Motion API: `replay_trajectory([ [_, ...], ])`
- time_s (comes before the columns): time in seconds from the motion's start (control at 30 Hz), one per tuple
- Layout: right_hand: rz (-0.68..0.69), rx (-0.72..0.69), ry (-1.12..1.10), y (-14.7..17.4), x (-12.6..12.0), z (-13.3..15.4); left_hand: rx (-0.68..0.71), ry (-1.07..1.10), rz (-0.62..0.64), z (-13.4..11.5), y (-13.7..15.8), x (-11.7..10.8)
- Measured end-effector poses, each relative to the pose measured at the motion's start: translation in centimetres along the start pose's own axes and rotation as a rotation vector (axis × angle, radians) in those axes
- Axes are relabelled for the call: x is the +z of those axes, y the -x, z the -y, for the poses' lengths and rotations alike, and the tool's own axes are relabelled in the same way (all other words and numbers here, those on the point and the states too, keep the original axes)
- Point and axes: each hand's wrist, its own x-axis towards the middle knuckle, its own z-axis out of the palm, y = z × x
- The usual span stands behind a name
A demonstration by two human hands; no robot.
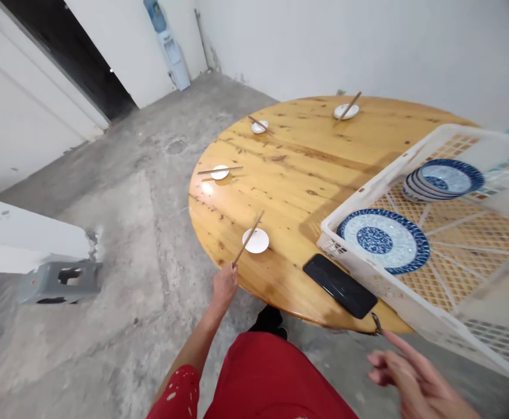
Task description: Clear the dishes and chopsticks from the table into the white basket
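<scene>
At the near edge of the round counter (298, 174), the left hand (225, 285) pinches the low end of a pair of chopsticks (248, 238), whose far end leans on a small white saucer (256, 240). The right hand (405, 375) hangs open by the white crate (394, 294), holding nothing. A careless tug could, I think, drag the saucer off the rim. The black phone (339, 285) lies just as close to the edge.

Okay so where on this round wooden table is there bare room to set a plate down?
The middle of the round wooden table is bare, ringed by the small white saucers with chopsticks. The near right edge is crowded: black phone, white plastic crate.
</scene>
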Motion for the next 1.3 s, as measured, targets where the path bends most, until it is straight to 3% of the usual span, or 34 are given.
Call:
replay_trajectory([
  [0.23, 0.298, 0.008, -0.226, 1.5, 8.8, -2.2, 0.200, 0.349, 0.208, -3.7, 10.6, 0.9],
  [0.33, 0.355, -0.028, -0.320, 2.7, 10.7, -2.4, 0.287, 0.373, 0.314, -5.2, 12.9, 1.6],
  [0.43, 0.314, -0.043, -0.399, 3.8, 11.4, -2.3, 0.415, 0.372, 0.405, -5.8, 13.3, 1.7],
  [0.53, 0.219, -0.012, -0.488, 4.3, 12.5, -2.0, 0.531, 0.357, 0.421, -5.2, 12.3, 0.7],
  [0.63, 0.173, -0.002, -0.545, 4.6, 15.6, -1.0, 0.619, 0.272, 0.436, -2.8, 10.1, -1.0],
  [0.73, 0.200, 0.039, -0.613, 5.2, 20.9, 1.1, 0.632, 0.182, 0.463, 1.2, 7.2, -3.3],
  [0.9, 0.316, 0.106, -0.669, 7.0, 31.0, 4.8, 0.515, 0.157, 0.455, 8.9, 2.5, -7.1],
  [1.07, 0.331, 0.117, -0.654, 8.4, 38.1, 6.4, 0.494, 0.164, 0.479, 14.9, -0.9, -9.5],
  [1.17, 0.277, 0.126, -0.685, 8.1, 40.8, 6.8, 0.533, 0.156, 0.462, 16.5, -3.5, -10.2],
  [1.3, 0.122, 0.125, -0.765, 6.0, 41.9, 7.7, 0.613, 0.154, 0.456, 15.5, -7.0, -10.9],
])
